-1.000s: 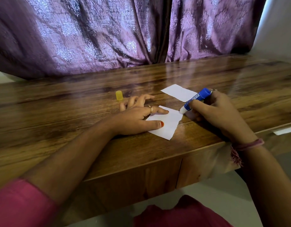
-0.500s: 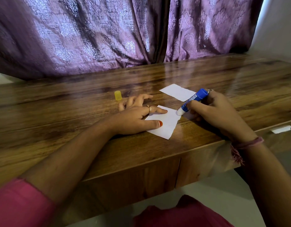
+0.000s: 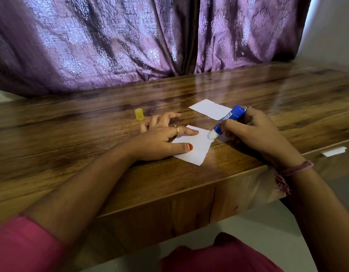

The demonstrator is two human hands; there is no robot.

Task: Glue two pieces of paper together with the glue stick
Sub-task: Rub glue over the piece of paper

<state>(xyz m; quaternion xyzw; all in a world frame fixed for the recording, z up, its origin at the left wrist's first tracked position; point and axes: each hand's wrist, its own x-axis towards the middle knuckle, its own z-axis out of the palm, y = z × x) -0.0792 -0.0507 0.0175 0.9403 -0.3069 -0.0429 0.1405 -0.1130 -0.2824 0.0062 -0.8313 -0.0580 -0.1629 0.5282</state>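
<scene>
Glue tip now on the near paper's right edge.

My left hand (image 3: 162,142) presses the near paper (image 3: 195,148) flat with straight fingers; my right hand (image 3: 254,134) grips the glue stick (image 3: 227,122), whose tip has slid leftward (spreading underway). The second paper (image 3: 209,109) waits just beyond, the yellow cap (image 3: 139,114) aside.

Blue glue stick (image 3: 227,121) tilted, white tip on near paper (image 3: 197,148); second paper (image 3: 210,111) behind; yellow cap (image 3: 139,114) upright.
</scene>
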